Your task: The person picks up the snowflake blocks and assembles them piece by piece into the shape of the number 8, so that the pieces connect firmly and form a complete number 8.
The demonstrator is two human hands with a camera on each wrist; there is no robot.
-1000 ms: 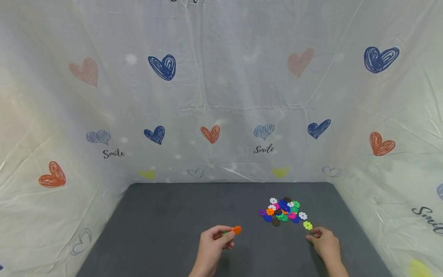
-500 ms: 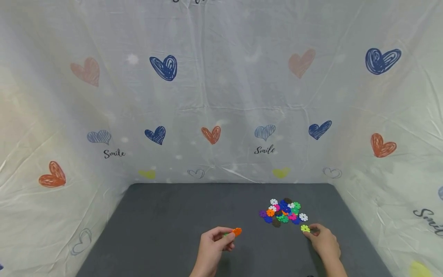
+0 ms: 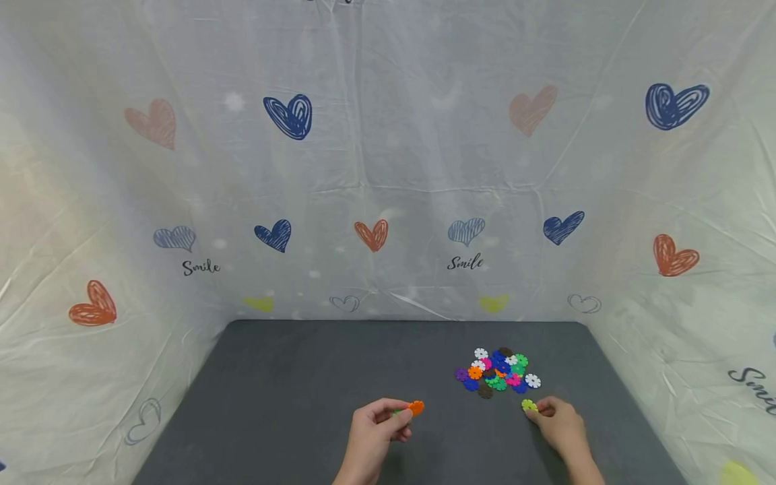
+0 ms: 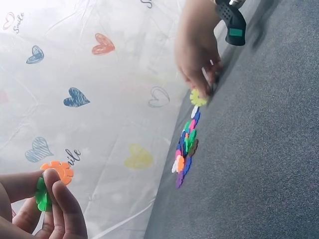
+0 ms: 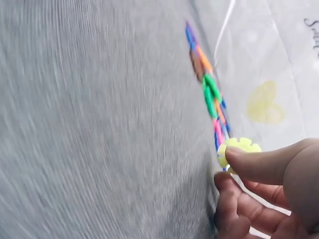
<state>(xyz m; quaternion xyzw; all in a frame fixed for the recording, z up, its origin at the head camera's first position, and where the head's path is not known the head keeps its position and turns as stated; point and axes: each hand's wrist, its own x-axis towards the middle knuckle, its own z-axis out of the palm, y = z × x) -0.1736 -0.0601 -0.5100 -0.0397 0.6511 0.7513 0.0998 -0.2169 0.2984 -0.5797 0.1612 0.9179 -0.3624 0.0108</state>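
My left hand [image 3: 377,429] pinches an orange notched disc [image 4: 61,170] together with a green notched disc [image 4: 42,195], above the front middle of the table. In the left wrist view the two discs touch, the green one partly behind the fingers; whether they interlock I cannot tell. Between thumb and fingers, my right hand [image 3: 562,427] pinches a yellow notched disc [image 3: 529,405] to the right of the left hand. A loose pile of notched discs [image 3: 498,382] in several colours lies just beyond the right hand, with a white disc [image 3: 533,381] at its near right side.
The dark grey table [image 3: 291,384] bears the pile on its right half. A pale curtain [image 3: 412,155] printed with hearts and "Smile" hangs behind the table and along both sides. A dark band [image 4: 234,27] sits on the right wrist.
The yellow disc lay beside the pile; the right hand has taken hold of it and moved it left and slightly nearer. The left hand stays nearly still with its two discs.
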